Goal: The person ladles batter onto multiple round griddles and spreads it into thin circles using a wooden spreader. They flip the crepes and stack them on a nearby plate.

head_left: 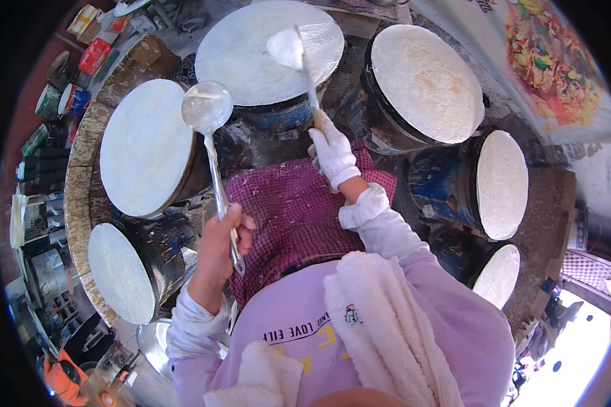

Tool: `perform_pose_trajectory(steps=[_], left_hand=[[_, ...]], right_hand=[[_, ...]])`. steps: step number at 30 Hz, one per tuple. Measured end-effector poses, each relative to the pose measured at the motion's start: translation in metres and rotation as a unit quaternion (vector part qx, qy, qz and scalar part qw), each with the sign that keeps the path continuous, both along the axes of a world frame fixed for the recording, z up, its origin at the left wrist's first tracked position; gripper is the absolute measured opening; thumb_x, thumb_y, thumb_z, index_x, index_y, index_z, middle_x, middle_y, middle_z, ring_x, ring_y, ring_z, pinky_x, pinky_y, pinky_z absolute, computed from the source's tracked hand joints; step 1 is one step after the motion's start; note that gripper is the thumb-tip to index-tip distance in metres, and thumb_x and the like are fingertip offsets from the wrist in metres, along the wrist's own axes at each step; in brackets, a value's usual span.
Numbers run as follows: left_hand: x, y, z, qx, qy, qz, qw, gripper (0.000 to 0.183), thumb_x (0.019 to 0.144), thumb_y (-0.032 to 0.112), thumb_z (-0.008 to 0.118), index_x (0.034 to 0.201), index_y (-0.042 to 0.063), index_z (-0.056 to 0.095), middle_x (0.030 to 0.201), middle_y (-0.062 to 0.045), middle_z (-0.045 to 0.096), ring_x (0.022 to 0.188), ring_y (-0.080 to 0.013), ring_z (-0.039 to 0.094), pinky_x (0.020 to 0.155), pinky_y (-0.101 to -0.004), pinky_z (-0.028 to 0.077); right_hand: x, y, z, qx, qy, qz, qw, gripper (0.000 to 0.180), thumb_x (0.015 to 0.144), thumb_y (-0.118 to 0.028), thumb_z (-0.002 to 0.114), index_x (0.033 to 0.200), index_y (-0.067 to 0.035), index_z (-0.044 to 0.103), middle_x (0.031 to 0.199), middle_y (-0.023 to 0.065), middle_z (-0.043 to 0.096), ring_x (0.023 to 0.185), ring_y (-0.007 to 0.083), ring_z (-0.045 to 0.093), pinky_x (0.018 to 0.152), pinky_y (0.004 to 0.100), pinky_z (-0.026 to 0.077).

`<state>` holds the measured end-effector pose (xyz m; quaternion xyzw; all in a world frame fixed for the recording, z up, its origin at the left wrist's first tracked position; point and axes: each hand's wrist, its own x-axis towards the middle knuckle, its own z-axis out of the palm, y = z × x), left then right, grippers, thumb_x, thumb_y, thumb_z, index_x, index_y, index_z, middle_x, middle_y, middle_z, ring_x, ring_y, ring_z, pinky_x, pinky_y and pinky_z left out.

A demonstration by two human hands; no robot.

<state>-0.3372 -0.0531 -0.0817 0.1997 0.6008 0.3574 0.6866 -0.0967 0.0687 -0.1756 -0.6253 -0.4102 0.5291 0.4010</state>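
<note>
My bare left hand (222,241) grips the handle of a metal ladle (207,109), its bowl raised near the right rim of a left round griddle coated with pale batter (145,147). In my right hand (332,152), which wears a white knitted glove, is the handle of a long, thin spatula or scraper (308,76). Its blade lies over the large round griddle straight ahead (234,56), beside a white mound of batter (286,48). A wetter-looking patch shows to the blade's right. The blade is slightly blurred.
More batter-covered griddles on drum-like stoves curve around me: one at the front right (422,81), one at the right (501,185), another at the lower right (498,277) and one at the lower left (119,272). A curved, worn ledge (79,193) borders the left side. Cans stand beyond it.
</note>
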Motion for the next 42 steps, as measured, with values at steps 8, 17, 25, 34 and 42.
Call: perform_pose_trajectory(steps=[8, 17, 25, 34, 42], left_hand=[[-0.015, 0.078, 0.040, 0.109, -0.042, -0.031, 0.993, 0.038, 0.106, 0.030, 0.046, 0.124, -0.002, 0.053, 0.086, -0.003, 0.059, 0.047, -0.0067, 0.044, 0.043, -0.0195, 0.034], [-0.014, 0.190, 0.009, 0.137, -0.030, -0.004, 0.990, 0.034, 0.102, 0.024, 0.051, 0.121, -0.003, 0.051, 0.088, -0.008, 0.058, 0.052, -0.0111, 0.046, 0.044, -0.0232, 0.037], [0.061, 0.157, -0.012, 0.089, -0.038, 0.016, 0.995, 0.032, 0.102, 0.024, 0.050, 0.123, 0.001, 0.051, 0.090, -0.011, 0.061, 0.053, -0.0120, 0.047, 0.043, -0.0245, 0.038], [-0.006, 0.112, 0.065, 0.192, -0.430, 0.042, 0.881, 0.032, 0.107, 0.013, 0.041, 0.131, -0.007, 0.045, 0.089, -0.009, 0.055, 0.057, -0.0057, 0.043, 0.049, -0.0186, 0.039], [0.015, 0.118, 0.070, 0.052, -0.378, 0.147, 0.912, 0.026, 0.105, 0.010, 0.043, 0.125, -0.007, 0.045, 0.086, -0.009, 0.054, 0.054, -0.0100, 0.045, 0.045, -0.0234, 0.040]], right_hand=[[0.081, 0.143, -0.009, 0.160, -0.346, 0.047, 0.923, 0.049, 0.097, -0.031, 0.055, 0.142, -0.011, 0.051, 0.127, 0.0229, 0.062, 0.118, 0.0392, 0.060, 0.100, 0.0431, 0.047], [0.070, 0.063, 0.050, -0.021, -0.105, 0.201, 0.974, 0.051, 0.098, -0.023, 0.057, 0.148, -0.021, 0.048, 0.071, 0.0012, 0.056, 0.054, 0.0098, 0.051, 0.048, 0.0269, 0.046], [-0.002, 0.012, 0.022, -0.082, 0.104, 0.077, 0.988, 0.054, 0.097, -0.019, 0.059, 0.150, -0.022, 0.045, 0.066, 0.0003, 0.056, 0.048, 0.0089, 0.050, 0.042, 0.0264, 0.042], [0.036, 0.071, 0.041, 0.069, -0.047, 0.056, 0.995, 0.049, 0.097, -0.024, 0.060, 0.144, -0.014, 0.051, 0.086, 0.0099, 0.073, 0.065, 0.0170, 0.065, 0.057, 0.0324, 0.054], [0.018, 0.086, 0.016, 0.158, -0.377, 0.260, 0.875, 0.044, 0.095, -0.034, 0.057, 0.137, -0.020, 0.054, 0.102, 0.0255, 0.068, 0.097, 0.0430, 0.066, 0.086, 0.0504, 0.053]])
